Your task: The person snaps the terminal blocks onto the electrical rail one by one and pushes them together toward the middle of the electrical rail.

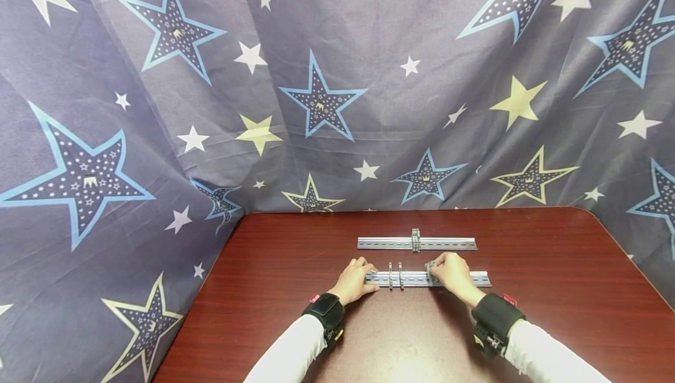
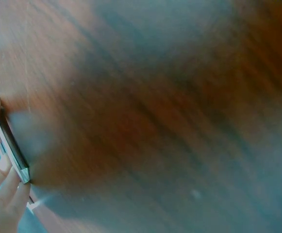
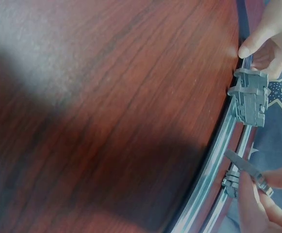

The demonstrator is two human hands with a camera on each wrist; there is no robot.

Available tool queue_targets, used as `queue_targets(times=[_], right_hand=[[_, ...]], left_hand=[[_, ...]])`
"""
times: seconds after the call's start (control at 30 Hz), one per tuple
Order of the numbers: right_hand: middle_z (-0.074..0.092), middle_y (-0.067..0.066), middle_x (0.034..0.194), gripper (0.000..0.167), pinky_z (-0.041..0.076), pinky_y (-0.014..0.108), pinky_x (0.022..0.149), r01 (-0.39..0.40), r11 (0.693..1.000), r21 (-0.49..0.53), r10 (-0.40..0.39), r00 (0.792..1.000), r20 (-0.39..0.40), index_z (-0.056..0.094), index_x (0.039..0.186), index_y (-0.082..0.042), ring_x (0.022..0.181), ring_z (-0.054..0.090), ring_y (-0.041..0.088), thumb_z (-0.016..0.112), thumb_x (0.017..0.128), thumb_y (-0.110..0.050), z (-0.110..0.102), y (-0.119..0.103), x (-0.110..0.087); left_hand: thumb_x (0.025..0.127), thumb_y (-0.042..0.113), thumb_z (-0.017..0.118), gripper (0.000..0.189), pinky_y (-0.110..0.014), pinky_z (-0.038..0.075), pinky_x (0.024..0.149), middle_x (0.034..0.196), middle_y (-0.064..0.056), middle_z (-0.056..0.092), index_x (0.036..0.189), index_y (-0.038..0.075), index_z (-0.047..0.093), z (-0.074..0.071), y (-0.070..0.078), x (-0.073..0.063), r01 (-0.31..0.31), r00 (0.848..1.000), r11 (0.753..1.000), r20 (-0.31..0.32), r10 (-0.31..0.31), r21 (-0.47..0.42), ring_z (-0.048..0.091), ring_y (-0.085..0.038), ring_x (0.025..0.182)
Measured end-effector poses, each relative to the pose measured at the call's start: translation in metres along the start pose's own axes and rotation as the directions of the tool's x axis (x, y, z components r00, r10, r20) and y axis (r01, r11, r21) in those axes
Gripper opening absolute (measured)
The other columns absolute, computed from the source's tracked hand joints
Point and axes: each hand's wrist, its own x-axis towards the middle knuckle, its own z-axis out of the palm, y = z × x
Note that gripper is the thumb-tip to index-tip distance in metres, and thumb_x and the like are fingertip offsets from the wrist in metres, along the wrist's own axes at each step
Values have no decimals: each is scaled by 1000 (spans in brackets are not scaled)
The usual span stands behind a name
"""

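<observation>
A slotted metal DIN rail (image 1: 413, 279) lies crosswise on the table in front of me. My left hand (image 1: 354, 280) grips its left end, thumb on the near edge and fingers on the far side. Two thin grey terminal blocks (image 1: 401, 276) stand upright on the rail, a small gap between them, right of that hand. Farther right, my right hand (image 1: 454, 272) pinches another grey terminal block (image 3: 247, 167) between thumb and fingers. In the right wrist view this block is tilted, close over the rail. The left wrist view shows just the fingers (image 2: 0, 174) at the rail's end.
A second DIN rail (image 1: 385, 243) lies parallel behind the first, with a small cluster of terminal blocks (image 1: 416, 240) near its middle. Both rest on a reddish-brown wooden table (image 1: 285, 248). A star-patterned grey cloth (image 1: 337, 160) hangs behind and at the sides.
</observation>
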Motion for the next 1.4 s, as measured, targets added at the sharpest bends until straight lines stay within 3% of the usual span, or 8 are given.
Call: queue_targets(times=[0.63,1.4], right_hand=[[55,5,59,7,41,34,56,6,1000,20,-6,1000,-7,55,64,-2,57,52,19,61,64,-6,20,-2,-6],[52,1,53,7,41,32,52,13,1000,11,-13,999,-40,53,58,-4,50,50,16,59,63,-5,33,-5,2]], left_hand=[[69,27,73,34,-26,38,67,83,-2,48,97,10,64,1,0,0,-2,1000,1000,1,2,8,44,-17,77],[70,27,72,35,-25,37,66,85,-2,49,101,13,65,-1,0,1,-33,999,999,6,33,30,44,-17,76]])
